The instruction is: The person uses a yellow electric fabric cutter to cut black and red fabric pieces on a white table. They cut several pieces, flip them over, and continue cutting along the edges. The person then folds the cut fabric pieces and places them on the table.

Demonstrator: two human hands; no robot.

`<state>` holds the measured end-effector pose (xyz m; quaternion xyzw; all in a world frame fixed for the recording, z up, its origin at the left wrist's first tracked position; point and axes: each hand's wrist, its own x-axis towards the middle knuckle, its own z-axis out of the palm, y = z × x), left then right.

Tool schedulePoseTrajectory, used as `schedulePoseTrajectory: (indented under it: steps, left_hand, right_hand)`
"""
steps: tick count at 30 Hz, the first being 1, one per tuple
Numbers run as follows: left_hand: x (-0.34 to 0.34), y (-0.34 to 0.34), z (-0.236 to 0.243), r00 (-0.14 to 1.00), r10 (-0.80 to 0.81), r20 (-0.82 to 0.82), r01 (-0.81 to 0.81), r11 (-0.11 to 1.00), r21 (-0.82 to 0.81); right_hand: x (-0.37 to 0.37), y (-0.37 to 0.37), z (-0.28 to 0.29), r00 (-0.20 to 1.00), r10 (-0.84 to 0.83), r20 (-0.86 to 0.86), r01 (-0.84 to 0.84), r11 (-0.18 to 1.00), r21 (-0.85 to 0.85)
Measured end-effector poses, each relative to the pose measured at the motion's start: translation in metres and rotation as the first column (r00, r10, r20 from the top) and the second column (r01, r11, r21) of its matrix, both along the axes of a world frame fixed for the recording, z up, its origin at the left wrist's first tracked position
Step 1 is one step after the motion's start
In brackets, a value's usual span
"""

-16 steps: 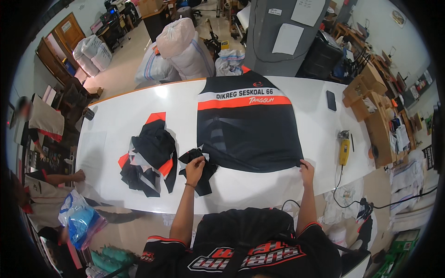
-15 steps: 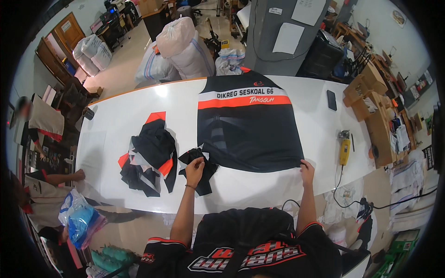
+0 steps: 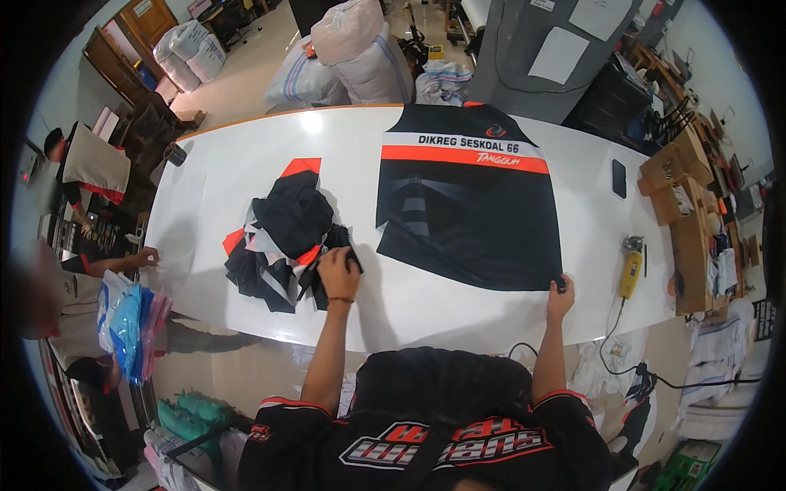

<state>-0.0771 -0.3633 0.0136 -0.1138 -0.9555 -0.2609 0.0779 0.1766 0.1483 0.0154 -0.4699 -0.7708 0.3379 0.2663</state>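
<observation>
A large black fabric panel point(image 3: 471, 221) with a white and an orange band lies spread on the white table point(image 3: 458, 315), its lower left edge slanting. My right hand point(image 3: 561, 299) pinches the panel's lower right corner. To the left, a heap of black, orange and white fabric scraps point(image 3: 286, 209) is piled loosely. My left hand point(image 3: 338, 274) is at the heap's right side, its fingers closed on a black fabric scrap point(image 3: 352, 255); the fingertips are partly hidden.
On the right lie a yellow corded cutting tool point(image 3: 630, 274), a black phone point(image 3: 619, 178) and a thin dark stick. Cardboard boxes point(image 3: 688, 204) stand beyond. A dark cup point(image 3: 174, 154) is at the far left. A co-worker's hand point(image 3: 147, 257) rests on the table's left end.
My left hand has carried the black scrap left from beside the panel to the heap. My right hand still holds the panel's corner. The whole view has shifted.
</observation>
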Motion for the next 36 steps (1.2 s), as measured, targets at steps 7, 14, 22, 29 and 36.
schedulePoseTrajectory:
  steps: [7,14,22,29,36]
  left_hand:
    - [0.026,0.089,0.017,0.92,-0.377,-0.106,0.373,0.926,-0.056]
    - [0.056,0.052,0.012,0.897,-0.433,-0.086,0.421,0.898,-0.131]
    - [0.104,0.008,0.021,0.83,-0.555,-0.053,0.542,0.825,-0.159]
    - [0.118,-0.012,0.035,0.706,-0.644,0.294,0.664,0.746,0.038]
    - [0.101,-0.008,0.064,0.548,-0.637,0.543,0.743,0.669,0.035]
  right_hand:
    - [0.005,0.021,-0.036,0.989,-0.02,-0.145,0.044,0.986,0.159]
    - [0.017,0.022,-0.026,0.981,-0.02,-0.192,0.008,0.998,-0.064]
    - [0.043,0.005,0.005,0.992,0.048,-0.119,-0.065,0.988,-0.139]
    - [0.072,-0.004,0.005,0.993,0.116,0.012,-0.114,0.99,-0.086]
    - [0.094,-0.006,-0.003,0.988,0.152,0.028,-0.146,0.979,-0.139]
